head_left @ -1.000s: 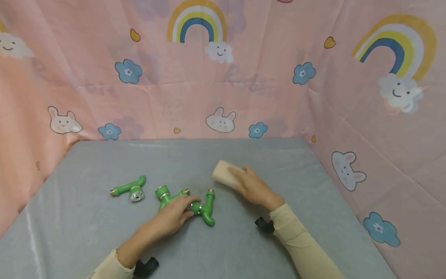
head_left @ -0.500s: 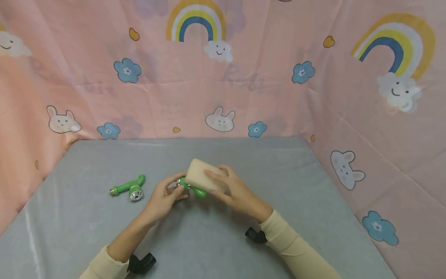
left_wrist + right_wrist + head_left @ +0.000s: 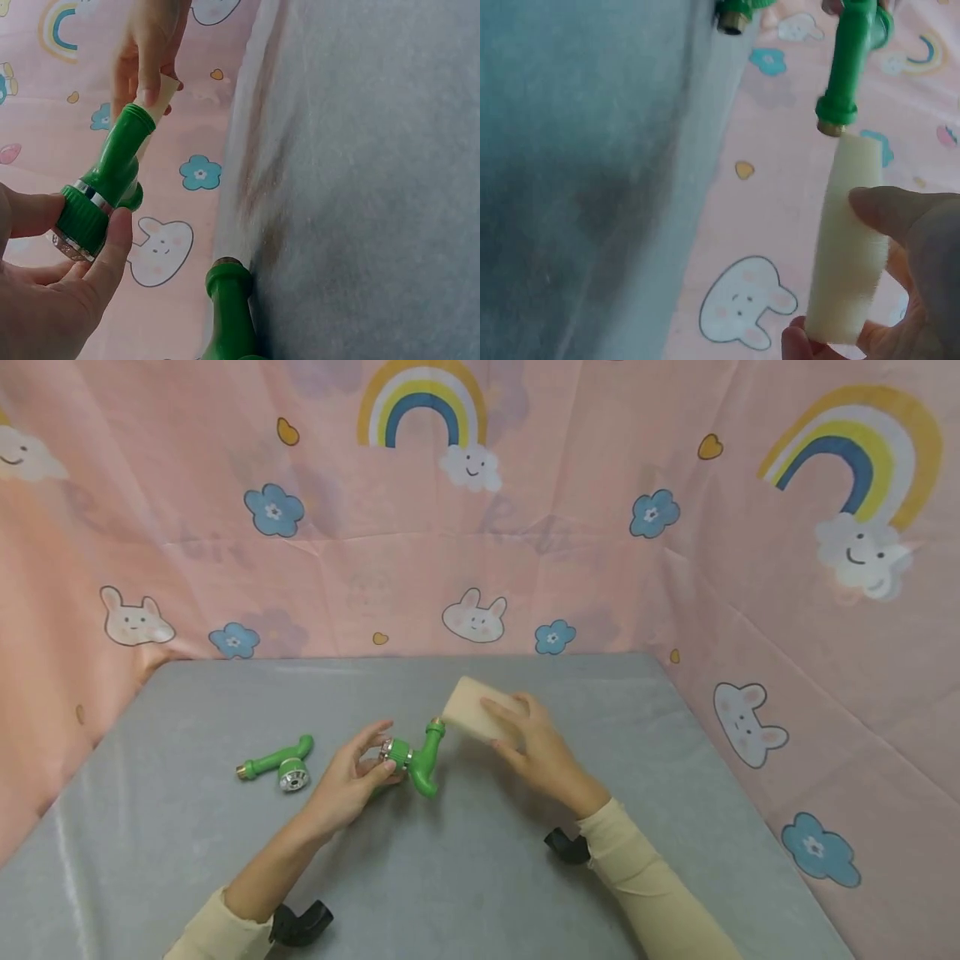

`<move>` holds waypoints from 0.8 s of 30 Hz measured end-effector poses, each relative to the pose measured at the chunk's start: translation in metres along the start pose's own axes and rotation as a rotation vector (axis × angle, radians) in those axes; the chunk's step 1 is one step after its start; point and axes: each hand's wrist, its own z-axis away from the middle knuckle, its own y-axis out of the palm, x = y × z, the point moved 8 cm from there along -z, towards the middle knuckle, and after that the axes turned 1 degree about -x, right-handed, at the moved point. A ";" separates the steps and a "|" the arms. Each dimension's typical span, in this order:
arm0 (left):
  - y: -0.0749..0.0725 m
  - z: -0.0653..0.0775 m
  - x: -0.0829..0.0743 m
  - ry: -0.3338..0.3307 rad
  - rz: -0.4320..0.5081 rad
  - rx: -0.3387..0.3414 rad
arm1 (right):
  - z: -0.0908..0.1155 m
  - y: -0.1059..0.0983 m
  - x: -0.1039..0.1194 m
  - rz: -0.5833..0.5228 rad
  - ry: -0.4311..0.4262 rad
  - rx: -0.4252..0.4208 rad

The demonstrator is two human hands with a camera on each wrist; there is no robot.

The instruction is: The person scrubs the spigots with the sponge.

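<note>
1. In the left hand (image 3: 348, 785), a green tap (image 3: 425, 767), gripped by its ribbed knob (image 3: 397, 752) between thumb and curled fingers, with no wider an opening than that knob.
2. Tap held up off the grey counter (image 3: 480, 885), knob toward the palm, spout pointing down toward the person, brass end (image 3: 437, 722) directed up and away.
3. In the right hand (image 3: 546, 760), a cream block (image 3: 471, 710), clasped with the thumb on one face and fingers round the other side; grasp spread to the thickness of the block.
4. Block also raised and tilted, one edge right at the brass end of the held tap; contact or slight gap, impossible to tell.
5. To the left of the left hand, lying on the counter: a second green tap (image 3: 270, 765), brass end pointing left, silver-faced handle toward the person.
6. Below the left hand, mostly hidden in the head view: a third green tap (image 3: 384, 790).
7. At the cuffs of beige sleeves (image 3: 648, 868), black curved fittings (image 3: 302, 924).
8. Beyond the counter and along its sides, pink cloth (image 3: 570, 585) printed with rainbows, rabbits and blue flowers.
</note>
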 end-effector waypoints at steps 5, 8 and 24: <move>0.004 0.000 -0.003 0.080 -0.059 0.028 | 0.001 -0.002 0.015 -0.083 -0.060 -0.017; 0.006 -0.001 -0.006 0.126 -0.096 0.038 | 0.003 0.003 0.031 -0.136 -0.113 0.021; 0.004 0.001 0.002 0.005 -0.093 0.050 | 0.001 0.002 0.014 -0.116 -0.009 0.046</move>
